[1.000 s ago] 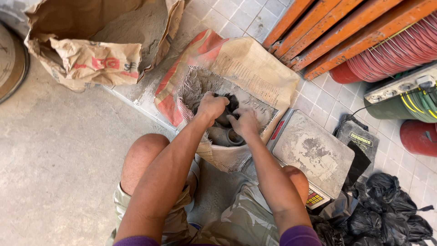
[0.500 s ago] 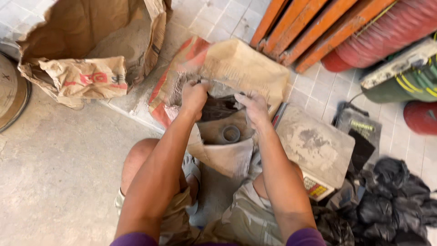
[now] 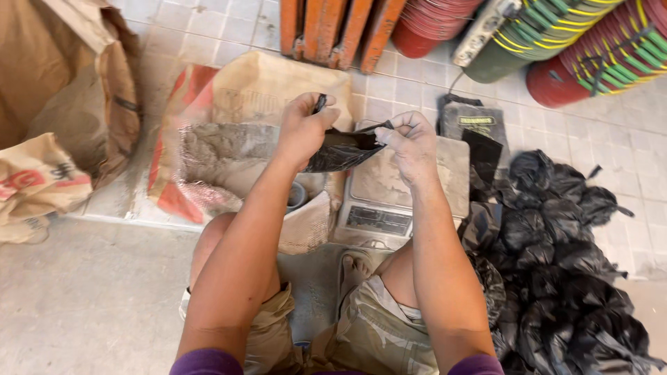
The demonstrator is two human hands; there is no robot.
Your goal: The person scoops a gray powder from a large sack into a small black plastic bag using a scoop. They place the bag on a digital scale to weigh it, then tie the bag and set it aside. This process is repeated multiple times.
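Head view looks down on both hands lifted over the work spot. Left hand and right hand each pinch an edge of a small black plastic bag, fingers closed on it, stretching it between them at the centre. Beneath, at 6 o'clock of the bag, sits a dusty scale. At 9 o'clock lies an opened sack of grey powder. At 4 o'clock a heap of tied black bags crowds the right forearm. Orange boards lean at 12 o'clock.
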